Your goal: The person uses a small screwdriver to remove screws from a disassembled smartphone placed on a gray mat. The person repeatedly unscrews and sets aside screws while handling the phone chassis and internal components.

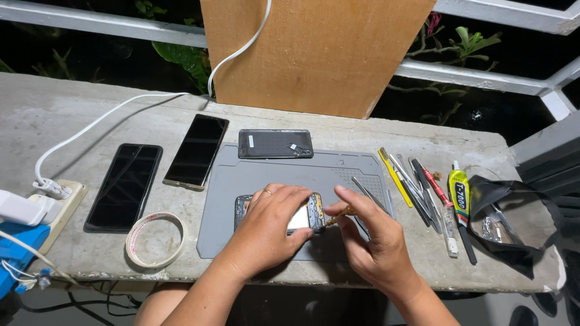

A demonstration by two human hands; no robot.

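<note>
Head view: I read the opened phone (308,212) as lying flat on the grey work mat (241,181), near the front edge of the tabletop (72,121). Its long axis runs left to right across the picture.

Left hand (272,220): it lies over the left and middle part of the phone, grip clamped on the body, fingers wrapped over the near edge. Only the right end of the phone shows, with exposed board parts and a pale area.

Right hand (371,235): its grip is pinched together on a thin tool with an orange-brown tip (338,213). The tool points leftward, along the phone's long axis, and the tip sits touching or just beside the phone's right end; I cannot tell which.

Controlling relation: the phone's exposed end lies directly left of the right-hand grip, in line with the tool. The right hand is the nearer one to that end.

The row of hand tools (417,187) lies to the right of the mat, well apart from the left hand.
</note>
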